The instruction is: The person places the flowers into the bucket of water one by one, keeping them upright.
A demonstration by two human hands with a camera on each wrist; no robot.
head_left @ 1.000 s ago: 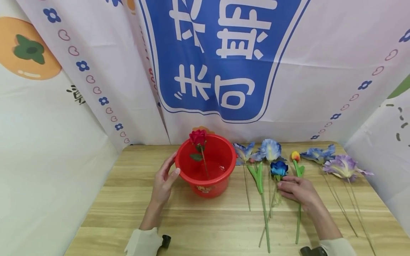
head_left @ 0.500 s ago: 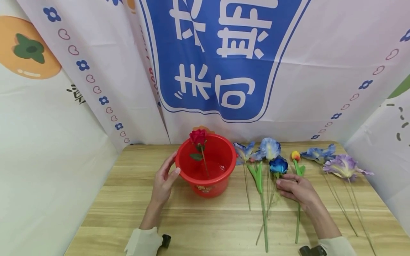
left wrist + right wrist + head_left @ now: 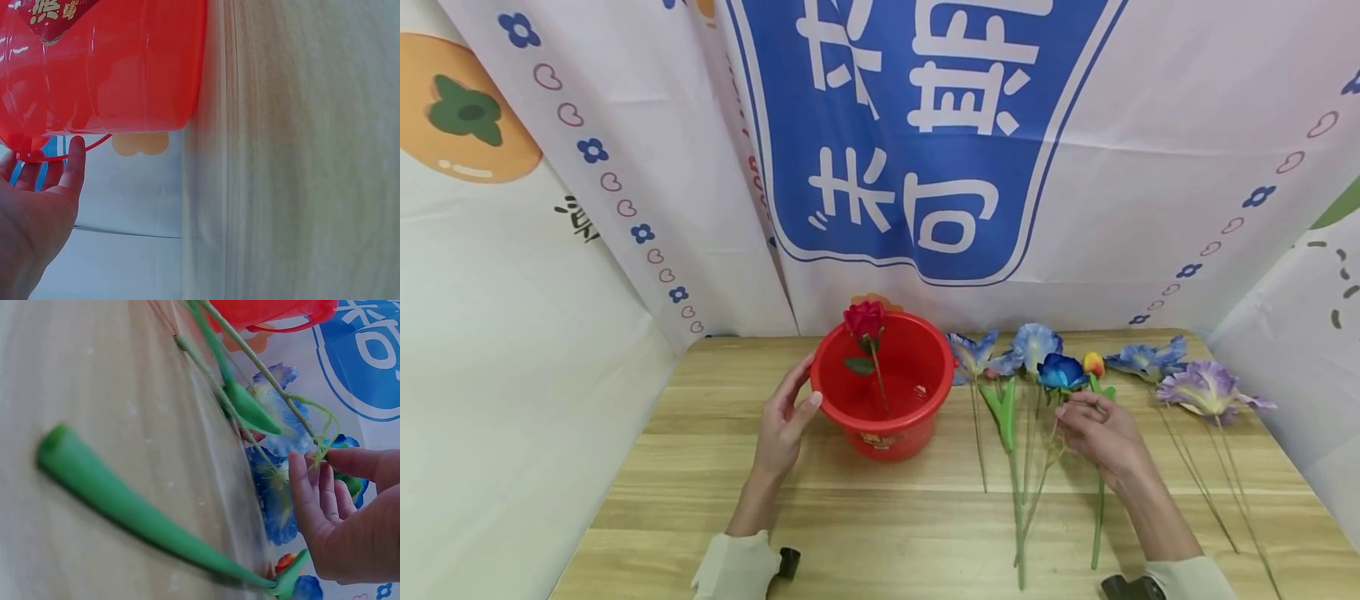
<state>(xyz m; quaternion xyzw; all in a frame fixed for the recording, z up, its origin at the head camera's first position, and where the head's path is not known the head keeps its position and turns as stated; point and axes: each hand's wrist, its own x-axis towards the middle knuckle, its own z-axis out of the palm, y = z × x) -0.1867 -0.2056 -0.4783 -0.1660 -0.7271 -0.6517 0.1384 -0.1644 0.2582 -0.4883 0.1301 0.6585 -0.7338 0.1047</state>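
My right hand [image 3: 1101,437] pinches the stem of a blue rose [image 3: 1062,372] just under its bloom. In the right wrist view the thumb and forefinger meet on the stem [image 3: 269,374], beside a light green tendril. The bloom is lifted above the flowers lying beneath it, and its stem slants down toward the table front. My left hand [image 3: 782,437] rests against the left side of a red bucket [image 3: 891,446], thumb at the rim and fingers extended. Its fingertips lie beside the thin red handle [image 3: 97,144] in the left wrist view. A red rose [image 3: 865,321] leans inside the bucket.
Blue irises [image 3: 973,354] and a green tulip stem [image 3: 1017,483] lie between bucket and right hand. A yellow-orange tulip [image 3: 1093,364] lies close behind that hand. A purple iris [image 3: 1206,390] lies farther right on the wooden table [image 3: 700,467]. A printed cloth [image 3: 1112,250] hangs behind.
The blue rose has risen and shifted right with my right hand, its stem now tilted more. My left hand and the bucket stay where they were.
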